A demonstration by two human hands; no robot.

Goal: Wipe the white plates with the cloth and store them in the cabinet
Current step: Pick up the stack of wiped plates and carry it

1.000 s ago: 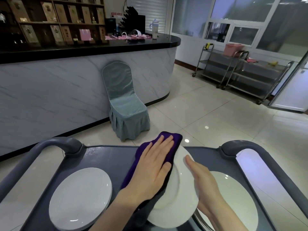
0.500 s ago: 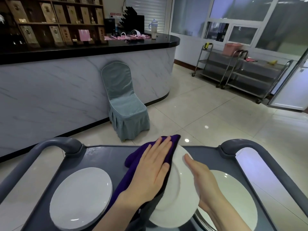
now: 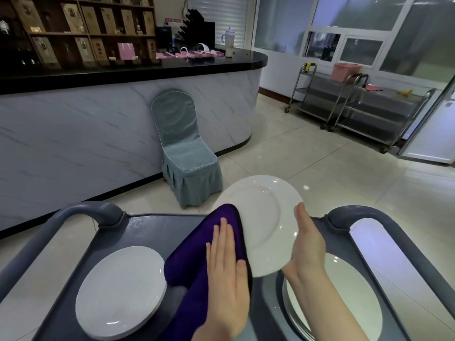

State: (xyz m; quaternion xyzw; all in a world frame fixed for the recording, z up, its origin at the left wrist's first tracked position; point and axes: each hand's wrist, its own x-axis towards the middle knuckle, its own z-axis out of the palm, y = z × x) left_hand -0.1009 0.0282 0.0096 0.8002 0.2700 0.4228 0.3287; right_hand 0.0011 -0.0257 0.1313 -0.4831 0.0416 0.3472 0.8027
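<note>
A white plate (image 3: 266, 222) is held tilted up above the grey cart (image 3: 147, 230), its face toward me. My right hand (image 3: 307, 244) grips its right rim, thumb on the front and fingers hidden behind. My left hand (image 3: 227, 274) lies flat with straight fingers on the purple cloth (image 3: 187, 262), pressing it against the plate's lower left edge. The cloth hangs down onto the cart top. A second white plate (image 3: 120, 291) lies on the cart's left side, and a third (image 3: 352, 296) lies on the right, partly under my right forearm.
Curved grey cart handles (image 3: 98, 212) rise at the far left and right corners. Beyond the cart stand a covered blue-grey chair (image 3: 184, 153) and a marble-fronted counter (image 3: 86, 134). Steel trolleys (image 3: 357, 107) line the far right wall, with open tiled floor between.
The held plate has risen and turned its face toward me. My left hand and the cloth have slid down and left, off the plate's face to its lower left edge.
</note>
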